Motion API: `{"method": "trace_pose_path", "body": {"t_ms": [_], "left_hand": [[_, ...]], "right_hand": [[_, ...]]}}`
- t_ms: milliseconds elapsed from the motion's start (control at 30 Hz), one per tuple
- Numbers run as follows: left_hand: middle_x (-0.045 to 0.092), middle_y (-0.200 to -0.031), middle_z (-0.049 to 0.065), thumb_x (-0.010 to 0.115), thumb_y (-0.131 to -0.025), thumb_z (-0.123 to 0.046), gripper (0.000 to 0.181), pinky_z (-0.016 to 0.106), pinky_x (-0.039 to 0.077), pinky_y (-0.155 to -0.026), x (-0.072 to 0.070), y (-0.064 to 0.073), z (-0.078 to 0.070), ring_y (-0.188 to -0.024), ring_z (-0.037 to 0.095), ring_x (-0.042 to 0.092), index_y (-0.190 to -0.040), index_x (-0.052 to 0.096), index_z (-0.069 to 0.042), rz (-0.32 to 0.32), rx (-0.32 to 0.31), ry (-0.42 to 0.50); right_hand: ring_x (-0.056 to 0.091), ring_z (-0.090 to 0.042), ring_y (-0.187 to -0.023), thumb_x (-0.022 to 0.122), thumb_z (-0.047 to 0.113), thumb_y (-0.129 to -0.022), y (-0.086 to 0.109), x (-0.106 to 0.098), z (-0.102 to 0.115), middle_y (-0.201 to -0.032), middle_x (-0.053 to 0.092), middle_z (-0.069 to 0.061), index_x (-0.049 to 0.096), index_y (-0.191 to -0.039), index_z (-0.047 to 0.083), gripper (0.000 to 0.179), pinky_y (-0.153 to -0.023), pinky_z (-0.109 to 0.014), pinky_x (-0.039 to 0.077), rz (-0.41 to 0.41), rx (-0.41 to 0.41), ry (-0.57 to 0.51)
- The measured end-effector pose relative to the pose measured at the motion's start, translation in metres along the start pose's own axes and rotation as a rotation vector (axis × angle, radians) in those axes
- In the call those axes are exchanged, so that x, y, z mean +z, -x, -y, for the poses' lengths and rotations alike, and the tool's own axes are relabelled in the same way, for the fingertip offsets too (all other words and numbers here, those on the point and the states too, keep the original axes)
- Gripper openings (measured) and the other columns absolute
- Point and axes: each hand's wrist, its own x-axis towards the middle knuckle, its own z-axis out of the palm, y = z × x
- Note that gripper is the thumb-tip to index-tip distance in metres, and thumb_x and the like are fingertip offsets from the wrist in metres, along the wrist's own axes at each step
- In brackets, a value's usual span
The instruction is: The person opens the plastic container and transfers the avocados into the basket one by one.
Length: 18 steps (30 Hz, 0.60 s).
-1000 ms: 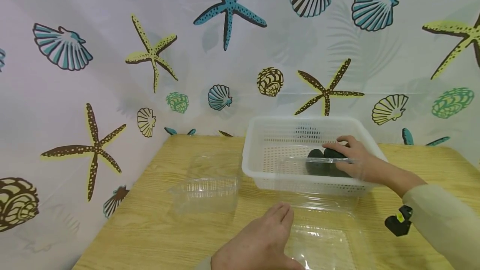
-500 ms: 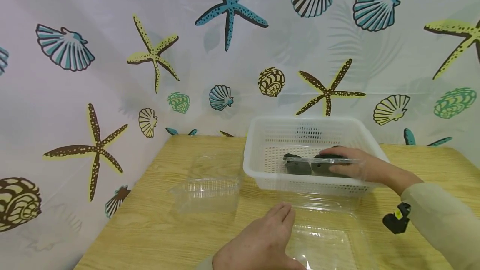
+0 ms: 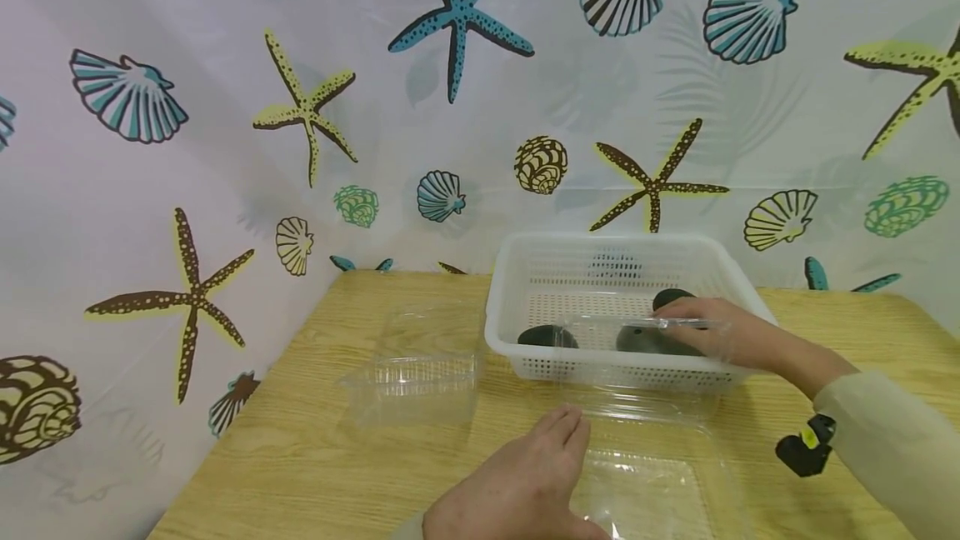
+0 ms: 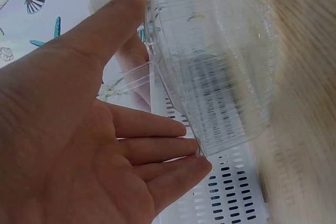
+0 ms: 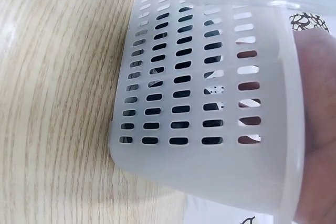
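My right hand (image 3: pixel 708 325) reaches over the right side of a white slotted basket (image 3: pixel 497 298). Its fingers lie at a dark green avocado (image 3: pixel 647 341); the fingertips are partly hidden, so I cannot tell whether they grip it. A second avocado (image 3: pixel 672 298) shows behind the fingers, a third (image 3: pixel 547 337) lies at the basket's front left. In front, a clear hinged container (image 3: pixel 645 490) lies open, its raised lid (image 3: pixel 637 394) overlapping the basket. My left hand (image 3: pixel 517 473) is at its left edge; in the left wrist view the thumb and straight fingers touch the clear rim (image 4: pixel 176 106).
Another clear container (image 3: pixel 416 390) stands open on the wooden table (image 3: pixel 300 440), left of the basket. Behind the table hangs a sheet (image 3: pixel 487 132) printed with starfish and shells. The basket's slotted wall (image 5: pixel 181 77) fills much of the right wrist view.
Inside the basket, one avocado has moved left to the front left corner, and another now shows behind the right hand's fingers. The right hand has lowered slightly; the left hand has stayed put.
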Motion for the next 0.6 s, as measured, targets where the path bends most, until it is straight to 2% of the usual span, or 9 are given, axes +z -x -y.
{"method": "trace_pose_path", "body": {"t_ms": [133,333,467,600], "left_hand": [[0.033,-0.159,0.012,0.073,-0.078,-0.065,0.106,0.028,0.037,-0.116,-0.001,0.0,-0.002,-0.149,0.021,0.03,-0.152,0.032,-0.001,0.02,-0.001,0.0],[0.028,-0.162,0.013,0.066,-0.083,-0.067,0.102,0.031,0.031,-0.12,-0.001,0.0,-0.003,-0.152,0.022,0.024,-0.153,0.029,-0.002,0.078,-0.012,-0.011],[0.028,-0.161,0.017,0.063,-0.085,-0.066,0.099,0.033,0.03,-0.121,0.0,0.0,-0.004,-0.152,0.025,0.025,-0.152,0.031,0.0,0.075,0.009,-0.033],[0.027,-0.16,0.02,0.063,-0.085,-0.066,0.1,0.034,0.029,-0.121,0.001,0.0,-0.005,-0.152,0.027,0.024,-0.152,0.031,0.001,0.075,0.008,-0.031]], "right_hand": [[0.059,-0.044,-0.119,0.055,0.017,-0.1,0.008,-0.002,0.001,-0.127,0.065,-0.019,0.066,-0.124,0.002,0.03,-0.096,-0.061,0.049,-0.044,-0.013,0.026],[0.056,-0.045,-0.122,0.053,0.011,-0.101,0.025,-0.006,0.002,-0.129,0.064,-0.02,0.063,-0.127,0.003,0.029,-0.095,-0.061,0.049,-0.098,0.048,0.03],[0.054,-0.045,-0.124,0.053,0.008,-0.1,0.037,-0.008,0.003,-0.131,0.062,-0.02,0.061,-0.129,0.004,0.03,-0.094,-0.064,0.048,-0.144,0.078,0.046],[0.057,-0.043,-0.121,0.055,0.004,-0.098,0.049,-0.011,0.004,-0.127,0.064,-0.019,0.062,-0.127,0.003,0.029,-0.09,-0.061,0.05,-0.202,0.085,0.087]]}}
